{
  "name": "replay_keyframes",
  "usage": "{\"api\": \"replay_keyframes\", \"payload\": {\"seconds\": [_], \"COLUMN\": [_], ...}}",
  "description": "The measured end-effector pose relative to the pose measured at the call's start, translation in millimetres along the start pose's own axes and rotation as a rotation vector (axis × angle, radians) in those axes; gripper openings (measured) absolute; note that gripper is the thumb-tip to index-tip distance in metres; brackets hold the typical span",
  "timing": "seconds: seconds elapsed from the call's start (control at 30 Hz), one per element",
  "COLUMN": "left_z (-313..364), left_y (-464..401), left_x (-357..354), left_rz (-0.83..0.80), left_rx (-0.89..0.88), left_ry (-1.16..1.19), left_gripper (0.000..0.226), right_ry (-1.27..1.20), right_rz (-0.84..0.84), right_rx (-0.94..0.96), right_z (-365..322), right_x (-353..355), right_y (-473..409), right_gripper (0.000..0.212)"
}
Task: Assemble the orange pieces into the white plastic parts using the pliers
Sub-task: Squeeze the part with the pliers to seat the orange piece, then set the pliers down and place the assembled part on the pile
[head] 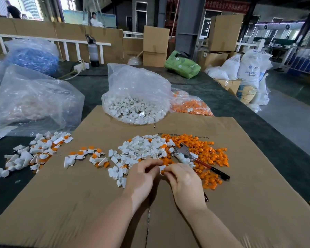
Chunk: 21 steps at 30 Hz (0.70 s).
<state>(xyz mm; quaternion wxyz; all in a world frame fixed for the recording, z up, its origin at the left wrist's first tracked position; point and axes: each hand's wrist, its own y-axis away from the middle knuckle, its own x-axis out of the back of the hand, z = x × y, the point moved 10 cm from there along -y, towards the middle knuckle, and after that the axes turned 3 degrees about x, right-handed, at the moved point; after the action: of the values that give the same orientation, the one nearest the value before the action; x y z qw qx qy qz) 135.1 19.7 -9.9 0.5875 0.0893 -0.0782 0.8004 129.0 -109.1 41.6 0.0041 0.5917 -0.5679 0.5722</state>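
Finished pile (pixel 34 153): white-and-orange joined pieces lie well to the left of the fingers, half off the cardboard sheet (pixel 79 194) onto the dark tabletop (pixel 258 122); a stray sweep of the arm could scatter them.
Left hand (pixel 141 178): its fingers are curled in and pinch the left side of a small white part (pixel 162 169); the grip looks light, so the part may slip or twist.
White parts heap (pixel 141 149): just beyond the fingertips, touching the orange heap; mixed pieces could be picked by mistake.
Right hand (pixel 183 181): fingers curled, pinching the same part from the right, an orange piece seemingly at it; I cannot tell whether it is seated.
Pliers (pixel 195 158): lying idle just beyond the right fingers, on the orange pieces (pixel 204 151); unpressed, the joint may come apart, and reaching for the tool one-handed risks dropping the pair.
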Motion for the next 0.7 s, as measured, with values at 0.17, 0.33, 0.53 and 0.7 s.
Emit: {"api": "replay_keyframes", "payload": {"seconds": [0.17, 0.33, 0.53, 0.7], "left_z": [4.7, 9.1, 10.0, 11.8], "left_y": [7.8, 7.7, 7.5, 12.0], "left_x": [-8.3, -7.8, -10.6, -9.7], "left_rz": [-0.054, -0.019, -0.037, 0.003], "left_rx": [-0.075, -0.108, -0.137, -0.143], "left_ry": [-0.182, -0.229, -0.268, -0.207], "left_gripper": [0.032, 0.028, 0.027, 0.025], "right_ry": [-0.056, -0.068, -0.061, -0.039], "right_rz": [-0.001, 0.003, 0.003, 0.022], "right_rx": [-0.044, -0.093, 0.005, 0.016], "right_z": [2.8, 8.5, -2.2, -2.6], "right_x": [-1.6, 1.2, 2.3, 3.7], "right_y": [1.8, 4.2, 3.9, 3.5], "right_gripper": [0.012, 0.016, 0.015, 0.014]}}
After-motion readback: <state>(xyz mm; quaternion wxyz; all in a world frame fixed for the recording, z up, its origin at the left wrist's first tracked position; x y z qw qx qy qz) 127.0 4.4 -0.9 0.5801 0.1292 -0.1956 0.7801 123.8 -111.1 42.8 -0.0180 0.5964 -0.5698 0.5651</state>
